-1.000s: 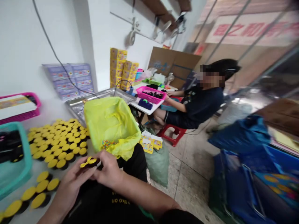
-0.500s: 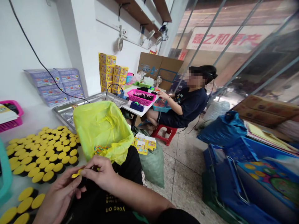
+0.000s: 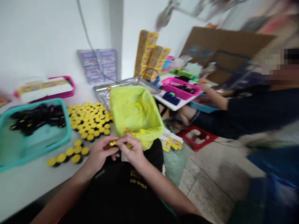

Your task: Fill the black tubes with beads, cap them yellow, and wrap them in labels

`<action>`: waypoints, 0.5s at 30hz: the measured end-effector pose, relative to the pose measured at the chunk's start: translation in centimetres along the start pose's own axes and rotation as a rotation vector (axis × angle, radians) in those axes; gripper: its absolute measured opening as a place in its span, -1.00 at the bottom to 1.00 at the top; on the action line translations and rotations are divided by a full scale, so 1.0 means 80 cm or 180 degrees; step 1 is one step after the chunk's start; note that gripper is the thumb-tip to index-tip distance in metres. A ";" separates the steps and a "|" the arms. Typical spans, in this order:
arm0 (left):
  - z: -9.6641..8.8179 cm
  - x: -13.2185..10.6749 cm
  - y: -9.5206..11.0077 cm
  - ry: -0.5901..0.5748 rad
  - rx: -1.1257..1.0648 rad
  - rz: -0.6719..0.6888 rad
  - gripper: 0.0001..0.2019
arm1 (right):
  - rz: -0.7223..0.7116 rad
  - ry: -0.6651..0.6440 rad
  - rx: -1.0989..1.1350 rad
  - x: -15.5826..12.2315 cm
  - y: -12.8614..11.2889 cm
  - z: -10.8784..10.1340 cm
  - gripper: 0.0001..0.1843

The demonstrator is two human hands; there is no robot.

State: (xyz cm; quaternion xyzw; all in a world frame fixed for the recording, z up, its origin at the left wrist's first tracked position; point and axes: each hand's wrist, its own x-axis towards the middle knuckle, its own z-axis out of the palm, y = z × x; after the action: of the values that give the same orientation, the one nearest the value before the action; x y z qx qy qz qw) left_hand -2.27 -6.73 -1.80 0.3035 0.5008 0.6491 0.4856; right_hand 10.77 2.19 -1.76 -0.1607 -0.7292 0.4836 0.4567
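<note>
My left hand [image 3: 100, 154] and my right hand [image 3: 132, 151] meet in front of my chest, both pinched on a small yellow-topped piece [image 3: 113, 143] held between the fingertips. Just beyond them stands a bin lined with a yellow-green bag [image 3: 135, 112] with small coloured bits at its bottom. Left of the bin, several yellow-topped black caps [image 3: 90, 119] stand in rows on the white table [image 3: 28, 180]. Three more caps [image 3: 67, 154] lie near my left wrist.
A teal basket [image 3: 14, 155] holding black parts sits at the left, a pink basket [image 3: 70, 90] behind it. A metal tray [image 3: 102, 93], purple boxes [image 3: 100, 65] and yellow boxes [image 3: 149, 53] line the wall. Another person in dark clothes [image 3: 247, 109] sits at the right beside a red stool [image 3: 196, 137].
The view has swung left and down, with motion blur. My hands stay together on the yellow piece and sit closer to the yellow-green bag.
</note>
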 end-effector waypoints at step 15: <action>-0.006 0.000 0.003 -0.0323 -0.0228 -0.0238 -0.65 | -0.0028 -0.0151 -0.0048 0.001 0.007 -0.001 -0.86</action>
State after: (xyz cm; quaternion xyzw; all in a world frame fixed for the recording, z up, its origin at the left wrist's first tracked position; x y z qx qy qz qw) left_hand -2.80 -6.88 -1.71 0.2995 0.4629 0.6318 0.5448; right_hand 10.66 2.57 -2.16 -0.1495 -0.7441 0.4798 0.4402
